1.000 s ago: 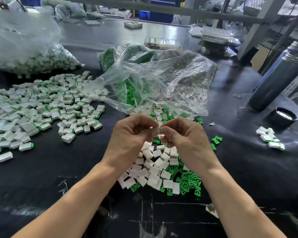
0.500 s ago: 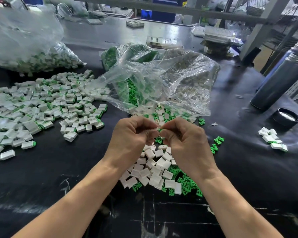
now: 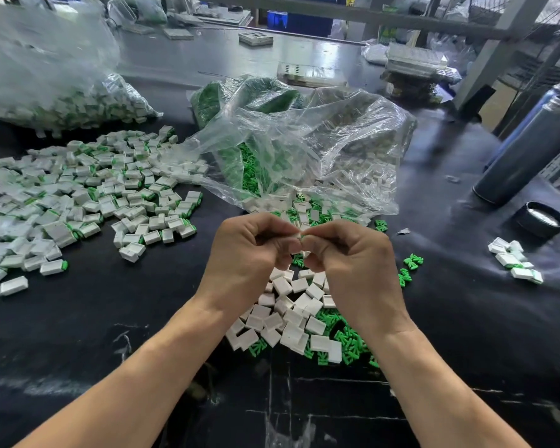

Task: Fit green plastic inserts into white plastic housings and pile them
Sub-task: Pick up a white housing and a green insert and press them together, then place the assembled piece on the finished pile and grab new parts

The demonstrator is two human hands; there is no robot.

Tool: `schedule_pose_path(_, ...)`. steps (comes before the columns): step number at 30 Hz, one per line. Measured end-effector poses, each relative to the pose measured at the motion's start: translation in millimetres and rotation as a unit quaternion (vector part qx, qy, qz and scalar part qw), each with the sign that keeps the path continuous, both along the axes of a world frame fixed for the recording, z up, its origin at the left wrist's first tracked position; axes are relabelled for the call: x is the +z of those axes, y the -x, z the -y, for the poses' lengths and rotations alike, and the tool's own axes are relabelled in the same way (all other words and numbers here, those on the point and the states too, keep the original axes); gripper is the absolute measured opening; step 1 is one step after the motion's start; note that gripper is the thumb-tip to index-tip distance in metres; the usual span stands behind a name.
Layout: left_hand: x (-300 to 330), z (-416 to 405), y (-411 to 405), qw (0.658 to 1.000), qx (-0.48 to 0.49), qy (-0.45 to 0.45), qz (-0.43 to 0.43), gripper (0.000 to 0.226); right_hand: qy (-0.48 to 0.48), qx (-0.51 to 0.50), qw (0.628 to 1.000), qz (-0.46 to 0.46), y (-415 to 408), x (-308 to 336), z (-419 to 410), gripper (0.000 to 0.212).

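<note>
Head view shows a white housing (image 3: 299, 235) pinched between my fingertips, barely peeking out where my two hands meet above the table (image 3: 117, 321). My left hand (image 3: 251, 253) curls round one end and my right hand (image 3: 353, 257) curls against the other; I judge I am pressing an insert in, though the green part itself is hidden by my fingers. I work right over the loose housings and green inserts (image 3: 299, 318) so the next pair is within easy reach. The clear bag (image 3: 307, 150) lies open just behind them, spilling more stock toward me. The finished pile (image 3: 78, 202) spreads off to my left, well apart from the raw parts, so they do not mix.
</note>
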State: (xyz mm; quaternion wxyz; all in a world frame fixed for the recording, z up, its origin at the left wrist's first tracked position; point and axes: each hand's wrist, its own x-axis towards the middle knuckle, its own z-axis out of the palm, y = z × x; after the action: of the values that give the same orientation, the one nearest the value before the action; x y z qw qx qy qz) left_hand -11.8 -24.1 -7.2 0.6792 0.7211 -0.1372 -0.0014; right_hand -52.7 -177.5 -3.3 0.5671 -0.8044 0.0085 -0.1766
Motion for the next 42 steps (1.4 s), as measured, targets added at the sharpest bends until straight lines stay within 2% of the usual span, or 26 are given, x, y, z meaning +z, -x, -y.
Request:
schedule_pose_path(3,2,2,0,0.999,-0.007,0.034,-0.007,0.014,-0.120,0.023,0.993,-0.009,0,5,3,0.018)
schedule_pose_path(5,1,2,1,0.999,-0.012,0.048,-0.014,0.015,-0.162,0.030,0.986,-0.029,-1,7,5,0.016)
schedule_pose_path(9,-1,4,3,0.999,-0.028,0.033,-0.027,0.008,-0.208,0.060,0.970,-0.110,-1,6,0,0.057)
schedule_pose_path(12,0,9,5,0.996,-0.047,0.062,-0.043,0.009,-0.184,0.088,0.968,-0.145,0,2,-5,0.075)
schedule_pose_path(14,0,11,6,0.993,-0.071,0.080,-0.057,0.011,-0.168,0.089,0.970,-0.151,0,0,-8,0.079)
schedule_pose_path(20,-4,14,9,0.989,-0.096,0.093,-0.063,0.014,-0.184,0.044,0.973,-0.129,0,-2,-17,0.064)
schedule_pose_path(23,-6,16,10,0.991,-0.095,0.082,-0.053,0.012,-0.128,0.007,0.986,-0.110,-2,-5,-20,0.058)
schedule_pose_path(25,-6,17,10,0.992,-0.092,0.074,-0.046,0.013,-0.084,-0.021,0.992,-0.094,-2,-6,-20,0.062)
schedule_pose_path(29,-7,17,12,0.993,-0.086,0.062,-0.046,0.021,-0.025,-0.054,0.997,-0.052,-2,-6,-18,0.060)
schedule_pose_path(37,-8,19,11,0.994,-0.072,0.061,-0.048,0.024,-0.020,-0.041,0.999,-0.027,-4,-11,-16,0.060)
schedule_pose_path(42,-7,18,11,0.994,-0.072,0.063,-0.044,0.020,-0.056,-0.035,0.997,-0.039,-5,-12,-18,0.061)
